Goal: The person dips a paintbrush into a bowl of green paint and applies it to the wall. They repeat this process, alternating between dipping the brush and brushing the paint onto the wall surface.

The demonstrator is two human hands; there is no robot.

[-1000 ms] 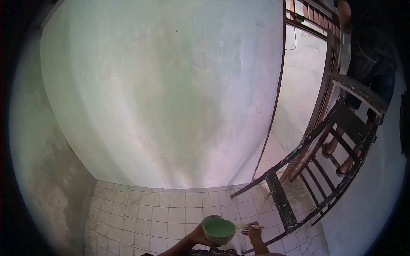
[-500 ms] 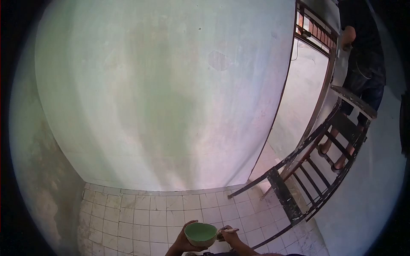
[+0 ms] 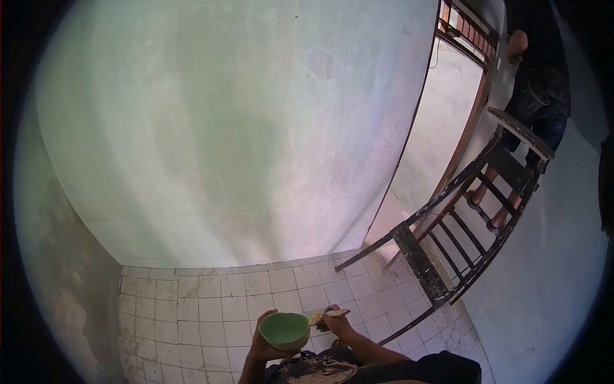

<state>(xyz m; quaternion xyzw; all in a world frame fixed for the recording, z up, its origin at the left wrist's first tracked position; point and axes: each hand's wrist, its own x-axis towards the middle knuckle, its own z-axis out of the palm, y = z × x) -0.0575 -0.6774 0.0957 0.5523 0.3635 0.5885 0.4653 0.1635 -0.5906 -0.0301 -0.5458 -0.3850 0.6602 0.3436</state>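
Observation:
My left hand (image 3: 259, 345) is wrapped round the left side of a green bowl (image 3: 284, 331), its open top and green inside facing me. Low in the view, just right of the bowl, my right hand (image 3: 336, 323) grips a paintbrush (image 3: 314, 318). The pale brush head points left toward the bowl's rim, and the handle sticks out to the right of my fingers. Both hands are in front of my body, over the tiled floor (image 3: 211, 320).
A wall (image 3: 243, 141) with patchy green and white paint rises ahead. At right stands a dark, paint-spotted wooden ladder (image 3: 419, 265) before a doorway (image 3: 441, 115). Another person (image 3: 540, 77) stands on it, facing the right-hand side. A stained wall (image 3: 64, 301) is at left.
The view has tipped downward, so the wall and ladder sit higher and more of my body shows. The brush head now shows beside the bowl. Both hands keep their hold.

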